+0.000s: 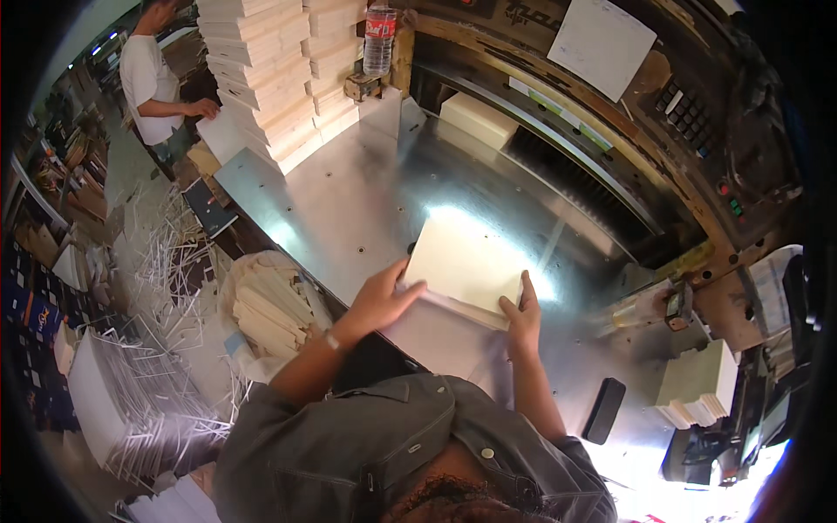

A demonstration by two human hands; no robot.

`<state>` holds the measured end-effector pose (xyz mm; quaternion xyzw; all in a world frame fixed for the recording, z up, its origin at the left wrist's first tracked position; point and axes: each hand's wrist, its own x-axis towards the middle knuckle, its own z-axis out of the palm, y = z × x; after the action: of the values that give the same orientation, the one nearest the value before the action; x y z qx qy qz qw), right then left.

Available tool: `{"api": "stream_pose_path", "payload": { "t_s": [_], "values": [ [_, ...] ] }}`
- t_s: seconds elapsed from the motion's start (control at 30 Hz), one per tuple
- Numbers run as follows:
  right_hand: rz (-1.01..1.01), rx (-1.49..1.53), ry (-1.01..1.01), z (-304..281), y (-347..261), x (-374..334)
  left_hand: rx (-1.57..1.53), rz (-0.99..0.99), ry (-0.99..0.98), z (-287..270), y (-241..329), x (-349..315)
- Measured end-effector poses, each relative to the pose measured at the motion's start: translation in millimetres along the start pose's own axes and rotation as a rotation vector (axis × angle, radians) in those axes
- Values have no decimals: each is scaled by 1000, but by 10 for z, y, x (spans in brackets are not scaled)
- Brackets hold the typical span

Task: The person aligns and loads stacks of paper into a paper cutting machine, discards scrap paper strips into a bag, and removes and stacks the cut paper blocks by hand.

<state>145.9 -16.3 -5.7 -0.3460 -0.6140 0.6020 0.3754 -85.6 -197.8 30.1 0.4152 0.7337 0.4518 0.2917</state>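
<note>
Between my two hands is a stack of cream paper (471, 266), held just over the shiny metal table (349, 218); whether it touches the metal I cannot tell. My left hand (384, 298) grips its left edge, thumb on top and fingers down the side. My right hand (521, 315) closes on the near right corner, thumb on the upper face. Beyond the stack, a cream block of paper (478, 120) lies by the dark slot of a cutting machine (575, 170).
Tall paper stacks (261, 78) and a plastic bottle (379, 42) stand at the back left. On the right are a black phone (603, 410) and more paper blocks (702, 383). Paper strips (174, 270) litter the left floor, near a sack of offcuts (275, 301). Another person (155, 78) stands far left.
</note>
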Motion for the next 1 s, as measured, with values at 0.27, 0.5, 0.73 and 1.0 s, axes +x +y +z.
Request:
{"api": "stream_pose_path", "payload": {
  "t_s": [0.27, 0.5, 0.73, 1.0],
  "values": [
    [181, 43, -526, 382, -279, 286, -112, -86, 709, -14, -827, -947],
    [150, 110, -867, 1016, -220, 130, -972, -345, 352, -252, -714, -1314],
    [135, 13, -754, 833, -250, 60, -607, -38, 353, -314, -414, -1335],
    [-48, 139, -570, 382, -322, -137, -465, 286, 179, -332, -189, -941]
  ]
}}
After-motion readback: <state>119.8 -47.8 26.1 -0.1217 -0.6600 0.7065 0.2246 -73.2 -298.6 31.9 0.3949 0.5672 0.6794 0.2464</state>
